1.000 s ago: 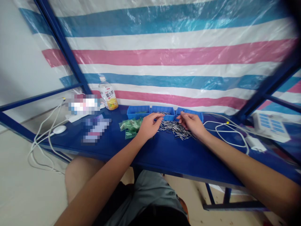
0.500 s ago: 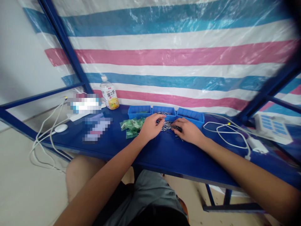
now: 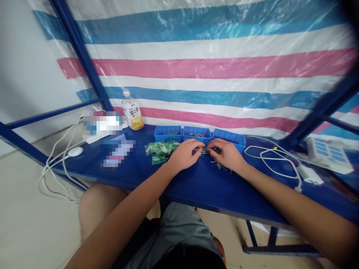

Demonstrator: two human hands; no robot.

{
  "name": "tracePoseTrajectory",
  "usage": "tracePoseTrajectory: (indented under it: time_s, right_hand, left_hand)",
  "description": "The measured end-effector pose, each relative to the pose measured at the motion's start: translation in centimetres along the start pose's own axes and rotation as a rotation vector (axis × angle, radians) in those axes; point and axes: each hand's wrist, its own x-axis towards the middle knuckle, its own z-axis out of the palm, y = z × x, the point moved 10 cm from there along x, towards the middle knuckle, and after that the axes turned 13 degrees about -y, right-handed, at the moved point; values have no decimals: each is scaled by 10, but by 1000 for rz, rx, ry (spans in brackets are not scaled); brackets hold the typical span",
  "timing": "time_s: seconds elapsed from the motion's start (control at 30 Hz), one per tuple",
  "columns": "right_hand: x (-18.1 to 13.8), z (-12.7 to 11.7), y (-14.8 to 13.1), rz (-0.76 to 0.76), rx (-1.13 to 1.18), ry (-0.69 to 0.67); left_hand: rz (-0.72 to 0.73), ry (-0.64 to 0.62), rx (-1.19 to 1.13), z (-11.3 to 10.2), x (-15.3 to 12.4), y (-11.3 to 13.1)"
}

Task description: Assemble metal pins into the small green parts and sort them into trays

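My left hand (image 3: 185, 155) is over a loose pile of thin, silvery and dark metal pins (image 3: 217, 163) on the blue table. Its thumb and fingers are curled together at the pile's left side, on some pins. Facing it, my right hand (image 3: 230, 155) has bent fingers closed on pins, its fingertips close to those of the left. Several pins stick out below the right palm. Behind the hands stand three blue bins: a left bin (image 3: 168, 133), a middle bin (image 3: 196, 139) with similar pins, and a right bin (image 3: 238, 145) partly hidden by my hand.
Small green plastic bags (image 3: 159, 152) lie left of my left hand. A drink bottle (image 3: 133, 114) stands at the back left. White cables (image 3: 269, 158) and a white device with blue keys (image 3: 329, 153) are on the right. A striped sheet (image 3: 196, 67) hangs behind the table (image 3: 190, 190).
My left hand has moved right and closer to my right hand. The right fingers have shifted on the pins, and more pins now lie spread below the right hand.
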Motion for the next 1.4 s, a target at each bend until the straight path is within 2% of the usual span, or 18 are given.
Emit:
tracePoseTrajectory:
  time_s: [0.33,0.63,0.8,0.93,1.07,1.2,1.4]
  right_hand:
    - [-3,-13,6,73,52,140]
    - [-7,-18,10,152,100,196]
    - [-10,-20,-13,46,108,213]
    - [-12,-20,-27,-32,107,209]
    - [-11,-19,-33,-86,107,179]
    - [-8,-12,-25,-57,206,149]
    - [-6,8,5,110,475,130]
  left_hand:
    - [-25,-13,26,1,0,1]
    - [-110,-42,-49,4,-2,-9]
    - [-40,-56,-116,3,-2,-2]
    - [41,-2,-134,-3,-1,4]
    - [26,12,-128,-4,0,2]
    - [10,57,-111,-9,-1,0]
    - [21,56,-88,-10,-2,3]
